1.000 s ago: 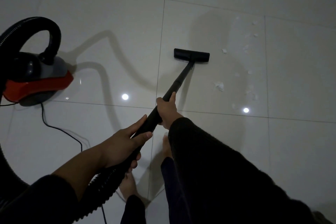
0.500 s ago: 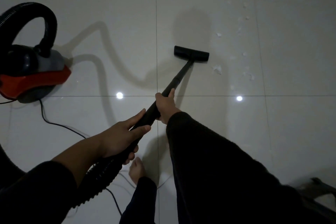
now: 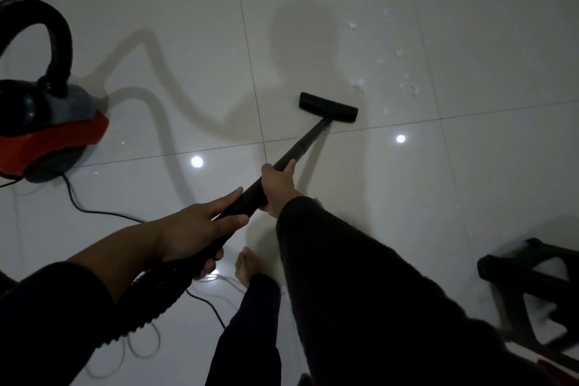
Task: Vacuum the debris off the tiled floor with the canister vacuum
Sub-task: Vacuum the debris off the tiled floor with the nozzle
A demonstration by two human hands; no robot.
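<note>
Gleaming white tiled floor, debris-flecked

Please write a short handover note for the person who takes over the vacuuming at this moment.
Left hand grips the wand near the hose end; right hand grips it further down.
Floor nozzle lies flat on the tile, the canister vacuum to the left.
White debris lies just beyond and to the right of the nozzle, not yet picked up.
Left to do: sweep the nozzle over that patch.

We stand barefoot in a dim home room: glossy white tiled floor, red canister vacuum, black stool nearby.
</note>
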